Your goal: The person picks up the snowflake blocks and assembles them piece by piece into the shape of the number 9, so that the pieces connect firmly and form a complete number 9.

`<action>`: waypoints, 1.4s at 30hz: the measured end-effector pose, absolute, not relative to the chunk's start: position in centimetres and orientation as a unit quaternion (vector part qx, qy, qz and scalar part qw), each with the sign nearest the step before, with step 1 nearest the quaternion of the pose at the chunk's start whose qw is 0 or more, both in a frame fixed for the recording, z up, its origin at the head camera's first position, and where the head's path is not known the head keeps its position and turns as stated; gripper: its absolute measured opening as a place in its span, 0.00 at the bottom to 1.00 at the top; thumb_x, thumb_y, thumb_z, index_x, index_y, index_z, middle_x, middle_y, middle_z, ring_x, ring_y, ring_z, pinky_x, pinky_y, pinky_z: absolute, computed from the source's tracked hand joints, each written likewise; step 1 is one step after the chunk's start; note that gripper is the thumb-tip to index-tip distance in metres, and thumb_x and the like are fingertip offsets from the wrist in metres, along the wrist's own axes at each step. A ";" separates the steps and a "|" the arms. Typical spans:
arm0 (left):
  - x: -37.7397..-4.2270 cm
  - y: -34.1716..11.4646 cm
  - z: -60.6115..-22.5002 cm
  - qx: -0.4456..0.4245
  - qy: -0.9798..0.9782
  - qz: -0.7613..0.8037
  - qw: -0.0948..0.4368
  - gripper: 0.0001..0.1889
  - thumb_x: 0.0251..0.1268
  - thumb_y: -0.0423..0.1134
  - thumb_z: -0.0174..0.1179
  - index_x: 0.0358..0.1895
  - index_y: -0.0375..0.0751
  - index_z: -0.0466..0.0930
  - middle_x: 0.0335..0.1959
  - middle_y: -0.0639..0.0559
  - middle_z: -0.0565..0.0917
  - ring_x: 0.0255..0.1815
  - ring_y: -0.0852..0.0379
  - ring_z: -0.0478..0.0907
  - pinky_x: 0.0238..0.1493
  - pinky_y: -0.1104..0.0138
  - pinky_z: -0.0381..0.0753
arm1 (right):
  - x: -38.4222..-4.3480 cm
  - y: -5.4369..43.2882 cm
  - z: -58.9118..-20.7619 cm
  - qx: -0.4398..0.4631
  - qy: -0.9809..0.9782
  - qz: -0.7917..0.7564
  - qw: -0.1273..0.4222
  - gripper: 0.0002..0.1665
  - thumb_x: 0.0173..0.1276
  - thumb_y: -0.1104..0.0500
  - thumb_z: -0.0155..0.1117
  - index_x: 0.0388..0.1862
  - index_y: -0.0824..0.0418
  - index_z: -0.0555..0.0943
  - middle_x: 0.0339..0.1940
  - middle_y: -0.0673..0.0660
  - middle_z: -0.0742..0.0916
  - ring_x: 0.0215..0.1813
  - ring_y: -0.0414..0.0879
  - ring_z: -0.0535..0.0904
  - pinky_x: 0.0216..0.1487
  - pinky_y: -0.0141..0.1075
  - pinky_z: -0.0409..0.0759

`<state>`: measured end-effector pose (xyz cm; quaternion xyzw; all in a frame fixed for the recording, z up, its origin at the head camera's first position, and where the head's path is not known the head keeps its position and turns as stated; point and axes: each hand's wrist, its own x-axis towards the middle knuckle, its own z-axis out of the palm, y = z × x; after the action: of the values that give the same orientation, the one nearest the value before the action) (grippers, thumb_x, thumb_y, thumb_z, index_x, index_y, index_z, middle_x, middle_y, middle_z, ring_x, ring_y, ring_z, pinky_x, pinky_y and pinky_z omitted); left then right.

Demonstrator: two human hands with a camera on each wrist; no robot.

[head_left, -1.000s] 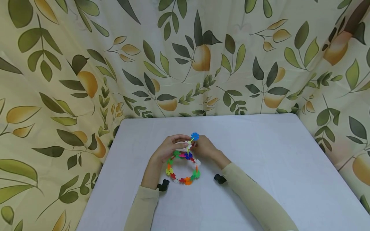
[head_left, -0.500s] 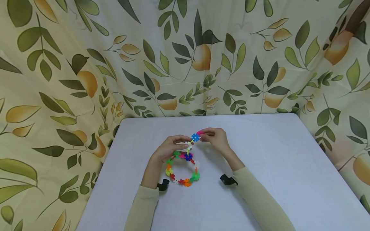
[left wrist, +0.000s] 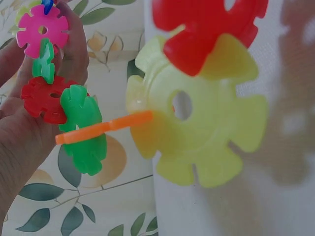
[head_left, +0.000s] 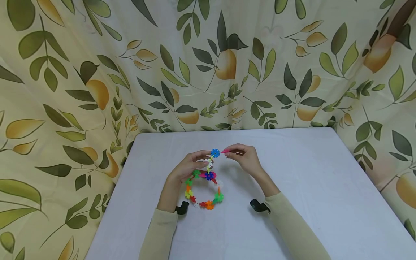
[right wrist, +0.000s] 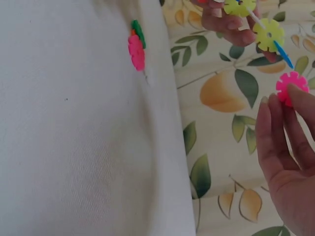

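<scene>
A ring of slotted plastic flower discs (head_left: 209, 205) in many colours hangs below my left hand (head_left: 186, 167). From its top rises a short chain of yellow and white discs, ending in a blue disc (head_left: 215, 153). My left fingers grip this chain near the white disc (head_left: 210, 164). With thumb and fingers my right hand (head_left: 247, 159) pinches a pink disc (right wrist: 291, 87), seen edge-on in the head view. A small gap separates it from the blue disc. Close up in the left wrist view are a yellow disc (left wrist: 197, 132) and an orange disc (left wrist: 103, 129) of the ring.
A white-covered table (head_left: 292, 173) lies beneath, with a leaf-and-fruit patterned curtain (head_left: 208, 72) behind and at the sides. Black wrist cameras (head_left: 259, 205) sit by both cuffs. In the right wrist view, a pink and green pair (right wrist: 137, 49) shows against white; its support is unclear.
My right hand moves right from beside the chain, bringing the pink disc into view. That disc turns edge-on and stands apart from the blue one. The chain and ring shift slightly left.
</scene>
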<state>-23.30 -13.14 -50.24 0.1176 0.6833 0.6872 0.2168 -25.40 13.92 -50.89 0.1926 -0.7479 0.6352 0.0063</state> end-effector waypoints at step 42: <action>-23.3 -12.6 -50.3 0.127 0.690 0.681 0.210 0.26 0.78 0.33 0.58 0.74 0.59 0.76 0.60 0.41 0.79 0.55 0.46 0.83 0.49 0.61 0.87 | -24.4 12.4 -50.4 0.263 -0.758 0.572 0.168 0.10 0.61 0.75 0.76 0.41 0.68 0.92 0.34 0.62 0.91 0.36 0.57 0.88 0.39 0.26 0.85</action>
<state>-23.31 -12.62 -50.28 0.1270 0.6898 0.6810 0.2102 -24.36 12.42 -50.42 0.2634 -0.7583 0.5723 0.1678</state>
